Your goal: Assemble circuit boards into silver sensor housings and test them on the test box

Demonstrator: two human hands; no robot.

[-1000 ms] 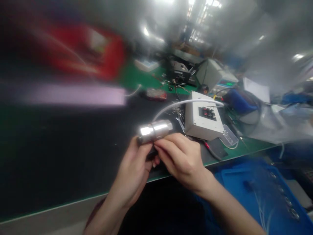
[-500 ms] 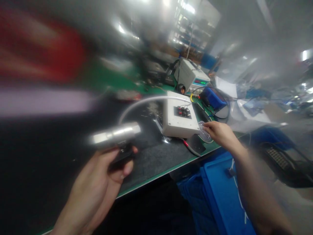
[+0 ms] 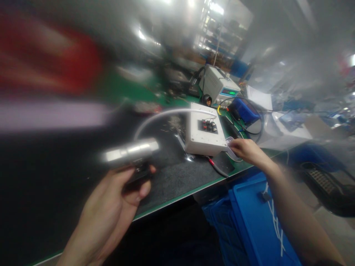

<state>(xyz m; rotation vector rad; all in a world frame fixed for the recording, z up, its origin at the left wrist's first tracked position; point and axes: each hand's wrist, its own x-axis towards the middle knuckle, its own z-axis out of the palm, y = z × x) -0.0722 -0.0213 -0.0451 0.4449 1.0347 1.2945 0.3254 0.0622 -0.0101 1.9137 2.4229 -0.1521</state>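
My left hand is closed around the black bracket of a silver metal cylinder, which lies sideways above the dark mat. A white cable arcs from behind the cylinder to a white box with black and red terminals on top. At the box's right side, my right hand has its fingers bent together down in a small clear tray. Those fingertips cover most of the tray, and anything between them is hidden. A red-and-grey handled tool lies before the box.
A power supply with a lit display stands behind the box, beside a blue device with cables. Small pin-like pieces are scattered on the mat. Blue crates stand below the table edge at right. A blurred red object fills the upper left.
My right hand has reached a little further left into the clear tray, covering more of it. My left hand keeps the cylinder in place. The view has shifted slightly.
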